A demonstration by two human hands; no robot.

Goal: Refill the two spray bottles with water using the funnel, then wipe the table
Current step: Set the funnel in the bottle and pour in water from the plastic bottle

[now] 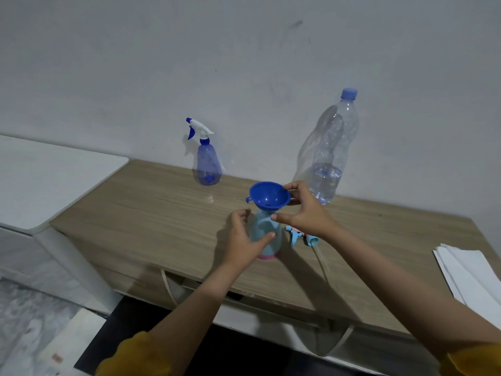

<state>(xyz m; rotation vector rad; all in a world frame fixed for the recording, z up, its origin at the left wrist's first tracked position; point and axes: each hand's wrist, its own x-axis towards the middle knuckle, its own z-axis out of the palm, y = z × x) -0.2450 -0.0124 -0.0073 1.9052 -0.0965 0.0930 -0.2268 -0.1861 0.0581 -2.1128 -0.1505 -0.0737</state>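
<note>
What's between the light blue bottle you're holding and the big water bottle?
In the head view, the right hand at the funnel crosses that stretch; below it the removed sprayer head lies on the table.

Two spray bottles stood on the one wooden table (151,213): a blue spray bottle (207,165) with its trigger head on, and a light blue spray bottle (264,234) with its neck open. There was one blue funnel (268,195), one detached trigger head (302,236) and one clear water bottle (329,156) with a blue cap. Two hands were counted, a left hand (244,240) and a right hand (306,213), along with one stack of white paper (466,275).
</note>
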